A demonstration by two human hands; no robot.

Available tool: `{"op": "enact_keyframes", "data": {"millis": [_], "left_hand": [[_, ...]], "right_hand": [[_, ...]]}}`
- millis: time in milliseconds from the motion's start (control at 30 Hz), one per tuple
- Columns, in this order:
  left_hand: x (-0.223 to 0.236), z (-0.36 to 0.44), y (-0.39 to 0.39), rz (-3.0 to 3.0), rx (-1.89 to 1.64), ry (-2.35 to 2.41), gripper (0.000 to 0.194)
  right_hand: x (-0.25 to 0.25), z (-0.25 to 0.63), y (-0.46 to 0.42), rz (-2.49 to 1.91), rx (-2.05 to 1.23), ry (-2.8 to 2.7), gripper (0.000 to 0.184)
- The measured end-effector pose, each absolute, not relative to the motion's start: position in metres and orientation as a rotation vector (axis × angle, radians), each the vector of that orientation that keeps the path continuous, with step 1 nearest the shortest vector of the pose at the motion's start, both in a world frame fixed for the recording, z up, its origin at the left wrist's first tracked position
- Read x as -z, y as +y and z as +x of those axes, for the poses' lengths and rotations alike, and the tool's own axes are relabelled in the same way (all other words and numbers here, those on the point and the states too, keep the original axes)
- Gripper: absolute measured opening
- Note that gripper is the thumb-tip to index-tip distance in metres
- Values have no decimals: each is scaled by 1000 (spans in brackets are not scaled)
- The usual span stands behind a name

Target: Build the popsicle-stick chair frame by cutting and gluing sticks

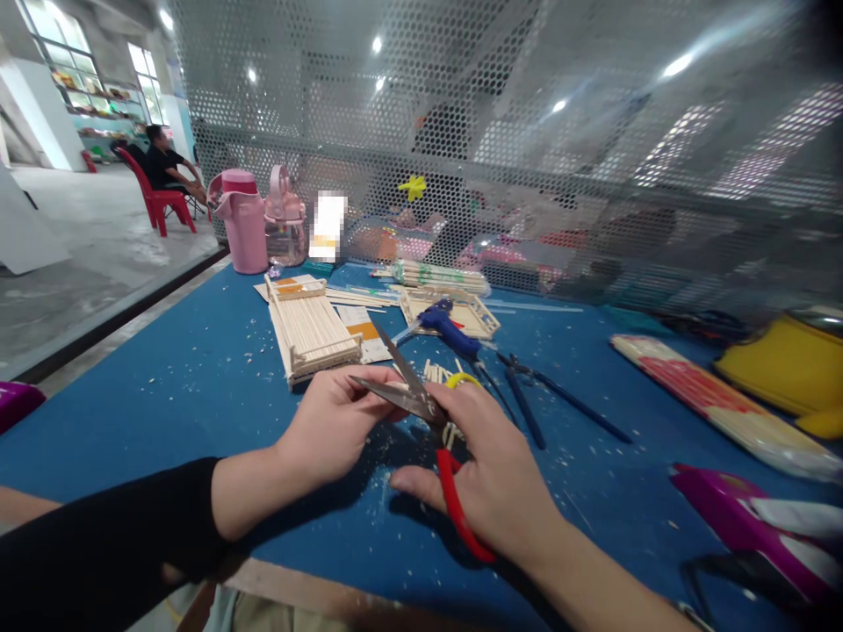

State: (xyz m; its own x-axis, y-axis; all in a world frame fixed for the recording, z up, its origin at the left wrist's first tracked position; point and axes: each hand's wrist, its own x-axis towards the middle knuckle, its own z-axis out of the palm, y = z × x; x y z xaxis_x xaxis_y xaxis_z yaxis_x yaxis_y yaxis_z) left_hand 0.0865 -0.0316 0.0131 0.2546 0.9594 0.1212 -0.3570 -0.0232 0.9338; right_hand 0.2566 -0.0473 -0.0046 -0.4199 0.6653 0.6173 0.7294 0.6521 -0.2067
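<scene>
My right hand (500, 465) grips a pair of scissors (416, 402) with red and yellow handles, its blades spread apart. My left hand (335, 417) is closed in a pinch beside the blades; whatever lies between its fingertips is hidden or too small to name. Behind my left hand stands a small model bed (313, 325) made of pale wooden sticks. A blue glue gun (451, 329) rests just beyond the scissors, over a shallow stick-built frame (484, 318). Short cut sticks (440, 373) lie partly hidden behind my right hand.
Pliers (527, 404) with dark blue handles lie right of centre. Bundled sticks (441, 277), a pink flask (247, 228) and a clear bottle (285, 237) stand or lie along the back. A packet of sticks (717, 399) is at right. Perforated metal panel (369, 132) borders the blue table (198, 377).
</scene>
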Motion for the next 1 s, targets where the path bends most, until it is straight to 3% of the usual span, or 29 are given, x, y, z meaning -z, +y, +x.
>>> {"op": "enact_keyframes", "data": {"millis": [400,700,1000], "left_hand": [[-21,86,-36,1069,-1180,705,17],[-21,86,-37,1039,-1191,693,12],[-19,87,-37,1096,-1187,713,15]], "right_hand": [[4,258,-48,-1075,185,-2227,72],[4,259,-48,-1065,221,-2226,71],[3,258,-48,-1042,116,-2212,72]]}}
